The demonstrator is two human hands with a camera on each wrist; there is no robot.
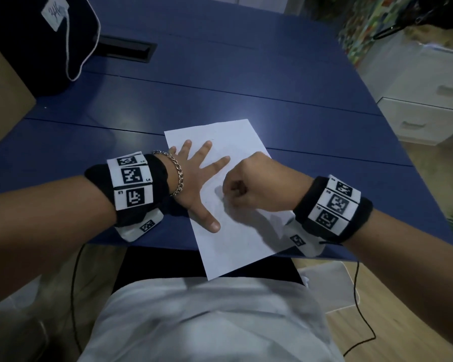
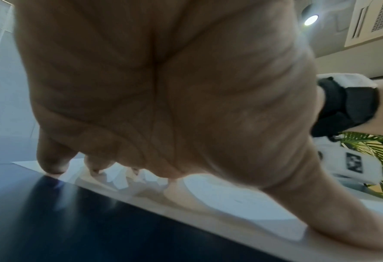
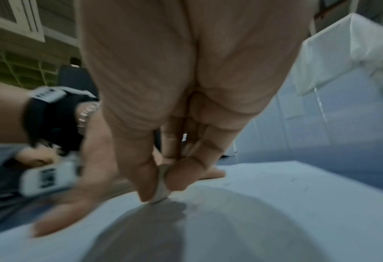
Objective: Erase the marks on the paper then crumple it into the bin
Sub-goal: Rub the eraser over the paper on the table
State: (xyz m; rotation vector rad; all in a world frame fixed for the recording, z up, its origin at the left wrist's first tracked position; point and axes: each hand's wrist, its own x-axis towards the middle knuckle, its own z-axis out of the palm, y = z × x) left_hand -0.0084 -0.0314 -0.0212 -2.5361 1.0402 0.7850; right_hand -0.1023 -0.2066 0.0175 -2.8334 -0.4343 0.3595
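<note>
A white sheet of paper (image 1: 236,231) lies on the blue table (image 1: 220,95), its near corner hanging over the front edge. My left hand (image 1: 194,176) lies flat on the sheet's left half with fingers spread, pressing it down; its palm (image 2: 163,88) fills the left wrist view above the paper (image 2: 242,198). My right hand (image 1: 249,184) is curled over the middle of the sheet. In the right wrist view its thumb and fingers pinch a small white eraser (image 3: 162,191) whose tip touches the paper (image 3: 275,203). Faint grey marks show beside the eraser.
A dark bag (image 1: 37,40) with a white label sits at the table's far left, next to a black cable slot (image 1: 126,49). White drawers (image 1: 429,111) stand to the right. A white bin (image 1: 330,286) lined with a bag stands on the floor at my right.
</note>
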